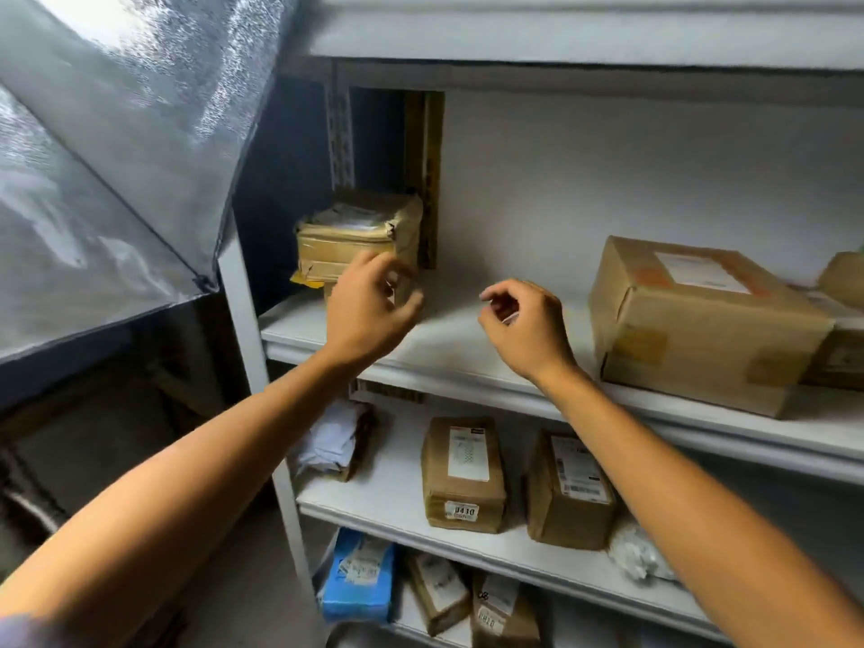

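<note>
Item 1: stack of taped brown parcels (357, 236). We are finding it at the left end of the upper shelf (467, 353), sitting back in the corner. A flat brown package (428, 180) is standing upright just behind it.

Item 2: our left hand (374, 306). It is hovering in front of the lower part of the stack, with the fingers loosely curled, the thumb apart and nothing in its grasp. The picture is blurring here, so we cannot tell whether the fingertips are touching the cardboard.

Item 3: our right hand (523, 329). It is hanging over the bare middle of the same shelf, apart from the stack, with the fingers loosely curled and holding nothing.

Item 4: large cardboard box (701, 320). It is lying flat at the right of that shelf, label upward.

Item 5: the shelf below. A crumpled white packet (334, 439) is lying at its left, and two labelled brown parcels (463, 474) (568, 488) are sitting side by side.

Item 6: blue packet (360, 577), standing on the lowest shelf.

Item 7: silvery sheet (117, 156), hanging at far left beside the rack.
</note>
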